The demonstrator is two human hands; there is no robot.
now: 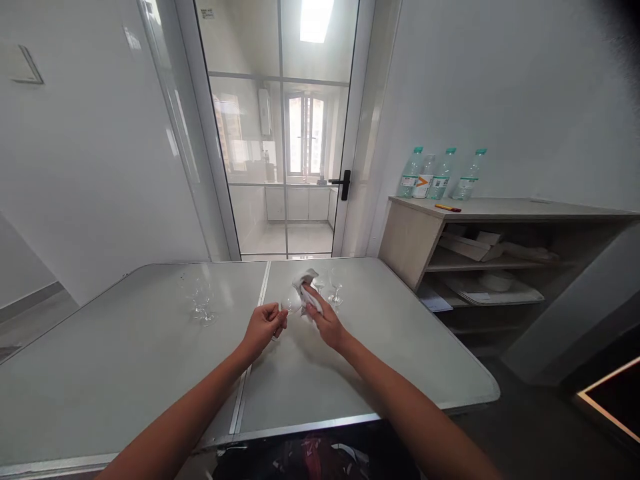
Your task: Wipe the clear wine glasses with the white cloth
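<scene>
White crumpled cloth (302, 281) bunched in right hand (327, 323), grip curled; left hand (264, 328) pinches clear stemmed glass (292, 306) between them, over pale-grey bench (165, 373). Wiping apparently underway; left-side clear glasses (201, 305), right-side clear glasses (337, 292): cannot tell which are finished.

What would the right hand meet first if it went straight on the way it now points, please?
Beyond the white cloth it grips, the right hand would probably first meet the clear glass held by the left hand, though depth there is hard to judge.
</scene>
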